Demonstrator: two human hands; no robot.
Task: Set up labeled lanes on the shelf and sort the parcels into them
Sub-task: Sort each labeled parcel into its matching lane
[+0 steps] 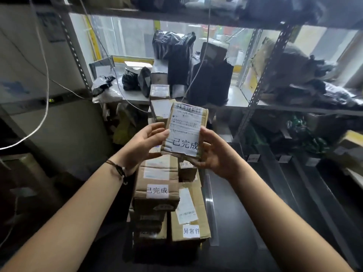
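I hold a small cardboard parcel [185, 130] upright in front of me, its shipping label and a white tag printed 已完成 facing me. My left hand [145, 145] grips its left edge and my right hand [215, 154] grips its right edge and lower corner. Below it stands a stack of cardboard parcels: one tagged 已完成 [157, 185] on the left, one tagged 异常件 [189, 214] on the right, and a smaller box [187, 170] between them. The metal shelf [231, 98] lies beyond at mid height.
Black plastic mail bags [172, 54] and small boxes [160, 92] crowd the shelf behind the parcel. More dark bags [306, 75] fill the right shelf bay. A white cable [46, 75] hangs at the left. Dark dividers with small tags [253, 158] run along the lower right.
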